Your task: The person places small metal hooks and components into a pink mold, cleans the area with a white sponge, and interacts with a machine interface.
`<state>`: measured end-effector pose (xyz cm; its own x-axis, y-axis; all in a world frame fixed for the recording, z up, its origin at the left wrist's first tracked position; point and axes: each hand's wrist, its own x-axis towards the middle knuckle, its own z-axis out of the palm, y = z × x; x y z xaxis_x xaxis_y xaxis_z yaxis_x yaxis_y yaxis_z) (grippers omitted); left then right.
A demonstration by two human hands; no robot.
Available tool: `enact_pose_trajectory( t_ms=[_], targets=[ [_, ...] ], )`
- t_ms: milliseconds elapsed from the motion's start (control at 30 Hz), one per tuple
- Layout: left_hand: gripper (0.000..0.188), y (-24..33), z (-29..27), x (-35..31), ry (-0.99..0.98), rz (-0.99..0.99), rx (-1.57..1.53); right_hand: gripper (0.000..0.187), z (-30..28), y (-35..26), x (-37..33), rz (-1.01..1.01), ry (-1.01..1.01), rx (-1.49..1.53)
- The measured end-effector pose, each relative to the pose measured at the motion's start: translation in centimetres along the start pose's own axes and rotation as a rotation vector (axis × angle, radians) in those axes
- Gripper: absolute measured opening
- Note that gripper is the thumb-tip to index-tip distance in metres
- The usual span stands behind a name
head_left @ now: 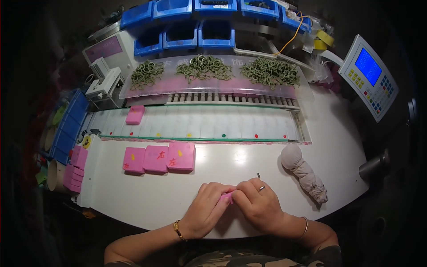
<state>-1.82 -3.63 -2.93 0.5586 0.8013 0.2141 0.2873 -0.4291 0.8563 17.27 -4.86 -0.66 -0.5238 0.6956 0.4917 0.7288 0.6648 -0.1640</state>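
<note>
Both hands at work over the white counter [120,196], close to its near edge, about mid-length. Left hand [207,207] and right hand [258,202] meet, fingertips closed in a narrow two-sided pinch on a small pink piece [228,195]. Most of it lies behind the fingers; shape not readable. A small dark sliver [258,175] shows past the right hand's fingers; whether gripped or lying beyond, cannot tell.

Left of the hands, further in from the near edge: three pink blocks [156,159] in a row, touching, coloured marks on top. A lone pink block [135,115] sits toward the left end of the white panelled strip [204,120] set along the counter's far side. Behind that, a translucent tray [171,84] bears three heaps of green rings [271,72]. Toward the counter's right edge, a pale cloth bundle [302,178], well apart from the hands.

Step in hand, as judged: close two-handed fingering of the pink piece, perhaps pressing or fitting something into it. Next move would seem to call for one hand steadying the piece while the other works it, fingertips precise, pressure light.
</note>
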Motion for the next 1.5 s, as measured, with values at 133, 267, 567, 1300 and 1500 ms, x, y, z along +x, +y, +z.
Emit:
enact_pose_trajectory(
  t_ms=[133,267,567,1300,1500],
  targets=[
    [0.030,-0.6,0.1,0.5,0.041,-0.037,-0.010,0.011,0.0,-0.1,0.0,-0.055,0.006,0.017],
    [0.032,-2.8,-0.3,1.7,0.096,-0.449,-0.457,0.015,0.4,-0.2,-2.5,-0.090,-0.047,-0.048],
    [0.024,-2.4,-1.5,2.4,0.026,-0.471,-0.701,0.021,-0.1,-1.4,-4.3,-0.112,0.020,0.101],
    [0.025,-2.3,-0.7,1.8,0.081,-0.407,-0.673,0.021,1.2,-1.0,-0.5,0.125,0.130,0.119],
    [0.027,-2.3,-0.9,2.2,0.076,-0.542,-0.616,0.019,1.6,-0.7,-1.0,0.054,0.145,0.137]
  ],
)
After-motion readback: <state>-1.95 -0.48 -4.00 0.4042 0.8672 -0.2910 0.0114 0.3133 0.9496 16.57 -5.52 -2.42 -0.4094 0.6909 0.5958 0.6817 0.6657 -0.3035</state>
